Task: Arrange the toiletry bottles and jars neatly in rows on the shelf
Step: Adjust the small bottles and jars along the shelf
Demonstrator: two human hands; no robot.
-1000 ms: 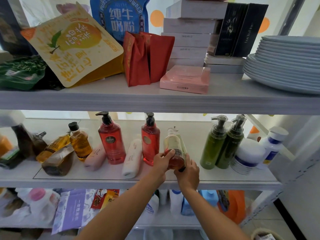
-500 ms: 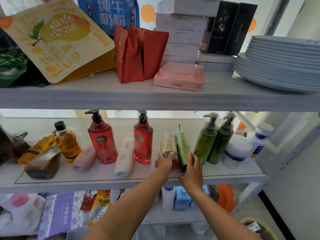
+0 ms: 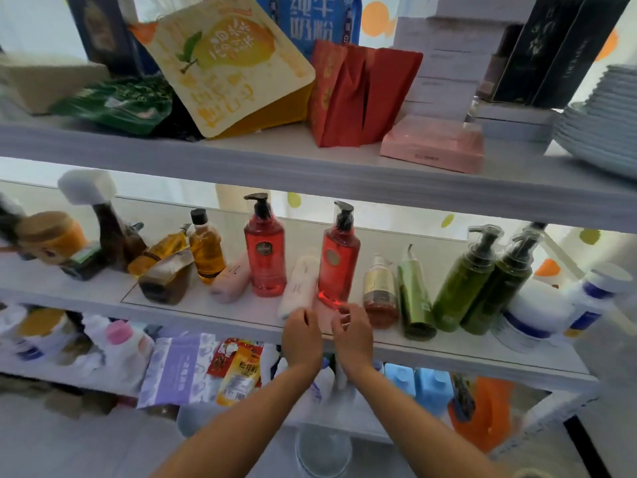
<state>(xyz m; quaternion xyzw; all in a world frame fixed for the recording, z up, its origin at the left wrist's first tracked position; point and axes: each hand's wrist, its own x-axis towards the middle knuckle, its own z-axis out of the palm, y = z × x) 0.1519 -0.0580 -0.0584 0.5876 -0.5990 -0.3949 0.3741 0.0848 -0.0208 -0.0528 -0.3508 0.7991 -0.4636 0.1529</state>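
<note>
At front edge of middle shelf (image 3: 241, 315), your L hand (image 3: 302, 336) and R hand (image 3: 351, 334) sit side by side, fingers loosely curled, each grasping nothing. Just beyond them: white tube (image 3: 299, 286) lying flat betw. two upright red pump bottles (image 3: 264, 246) (image 3: 339, 257). To the R, small clear bottle w/ gold label (image 3: 380, 288) and light green bottle (image 3: 413, 298) stand upright, touching or nearly so; two dark green pump bottles (image 3: 462, 281) (image 3: 499, 284) next. Pink tube (image 3: 231, 281) and amber bottles (image 3: 206, 250) to the L lie untidy. Frame blurred.
</note>
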